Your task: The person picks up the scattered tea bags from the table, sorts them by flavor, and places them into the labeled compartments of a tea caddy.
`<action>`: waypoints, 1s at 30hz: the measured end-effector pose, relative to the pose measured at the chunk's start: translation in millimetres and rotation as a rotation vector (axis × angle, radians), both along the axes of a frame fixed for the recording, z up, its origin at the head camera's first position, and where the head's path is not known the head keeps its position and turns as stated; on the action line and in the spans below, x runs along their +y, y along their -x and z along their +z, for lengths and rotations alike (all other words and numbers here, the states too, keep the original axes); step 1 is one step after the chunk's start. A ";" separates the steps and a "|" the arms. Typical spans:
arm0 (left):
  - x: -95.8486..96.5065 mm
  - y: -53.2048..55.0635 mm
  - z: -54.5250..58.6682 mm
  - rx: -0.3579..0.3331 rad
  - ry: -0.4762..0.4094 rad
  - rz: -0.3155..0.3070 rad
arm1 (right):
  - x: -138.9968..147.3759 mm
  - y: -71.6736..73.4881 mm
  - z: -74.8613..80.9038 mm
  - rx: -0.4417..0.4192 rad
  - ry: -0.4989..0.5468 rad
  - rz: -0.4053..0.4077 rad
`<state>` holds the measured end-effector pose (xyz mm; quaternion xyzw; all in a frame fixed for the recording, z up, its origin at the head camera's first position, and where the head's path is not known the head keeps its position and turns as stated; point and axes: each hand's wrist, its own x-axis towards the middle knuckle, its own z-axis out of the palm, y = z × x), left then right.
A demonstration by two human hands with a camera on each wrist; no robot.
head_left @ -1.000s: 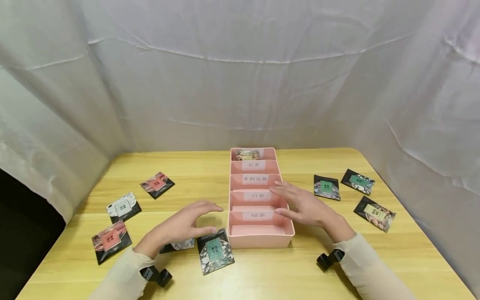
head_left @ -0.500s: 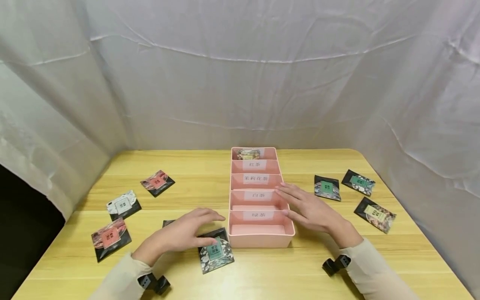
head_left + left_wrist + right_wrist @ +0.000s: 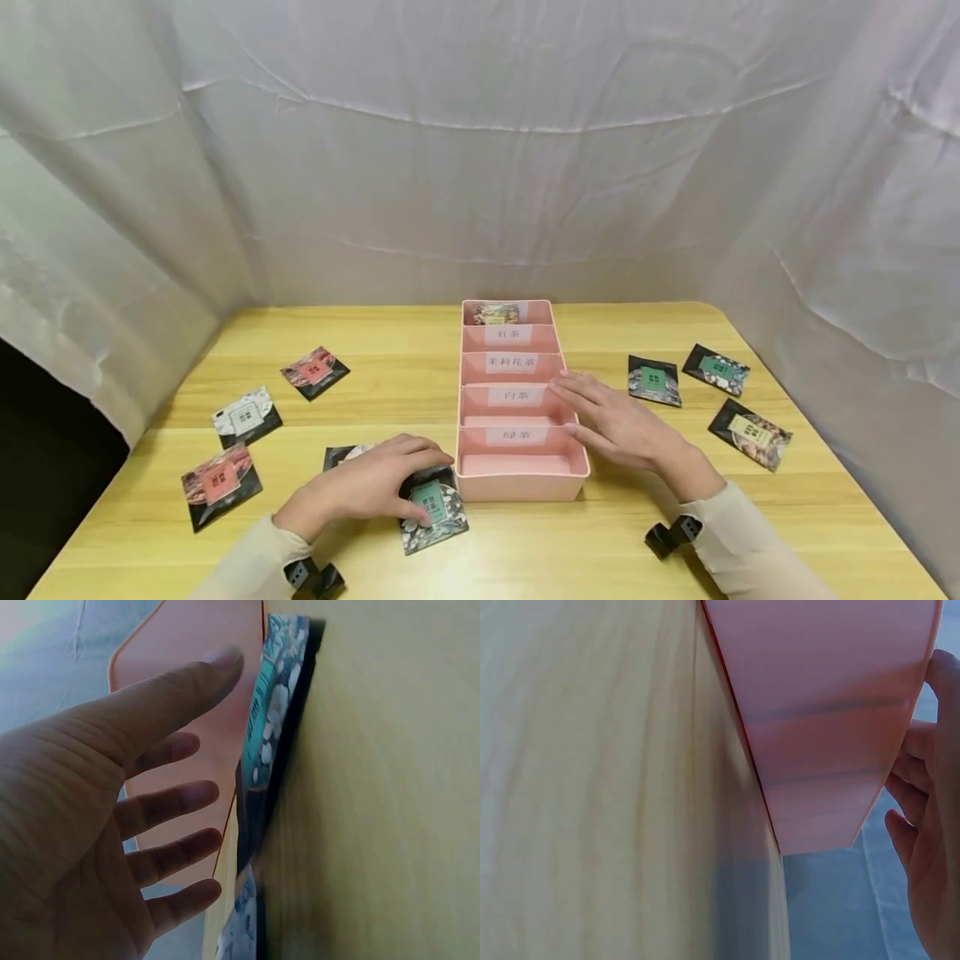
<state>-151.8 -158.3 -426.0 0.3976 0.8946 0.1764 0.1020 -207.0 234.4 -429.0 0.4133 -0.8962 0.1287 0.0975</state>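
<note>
My left hand [image 3: 375,482] is over a dark tea sachet with a green label [image 3: 450,510], its thumb overlapping the label in the head view. From the left wrist view, the fingers and thumb are spread beside the sachet [image 3: 276,697] with a gap showing. Another sachet [image 3: 337,455] lies partly hidden under that hand. A pink divided box [image 3: 521,488] stands just right of the green-labelled sachet. Along the box's right rim rest the fingers of my right hand [image 3: 622,425], fairly straight; the right wrist view shows them at the upper edge of the box [image 3: 817,750].
Paper labels mark the box's compartments, and a yellow-labelled sachet [image 3: 495,314] lies in the farthest one. At left are two red-labelled sachets [image 3: 221,483] and a white-labelled sachet [image 3: 246,415]. Several more sachets, including one with a yellow label [image 3: 750,430], lie at right.
My left hand has come lower over the green-labelled sachet, its thumb now across the label. My right hand has shifted slightly right and down along the box rim.
</note>
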 end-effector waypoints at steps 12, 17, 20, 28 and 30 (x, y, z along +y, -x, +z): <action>1.5 -2.1 -11.6 0.006 0.027 -0.034 | -0.8 -1.9 -4.0 -0.002 0.005 0.000; 3.7 -3.1 -9.7 0.004 0.054 -0.032 | -1.0 -1.2 -2.3 -0.007 0.007 -0.001; 3.9 -2.8 -9.1 0.006 0.065 -0.033 | -1.0 -0.9 -1.3 -0.011 0.004 -0.005; 2.6 1.1 -7.6 0.009 0.070 -0.001 | -0.6 -0.8 -0.1 -0.009 0.001 -0.013; 2.2 1.9 -6.7 0.014 0.067 0.012 | -0.6 -0.6 0.0 -0.010 0.002 -0.016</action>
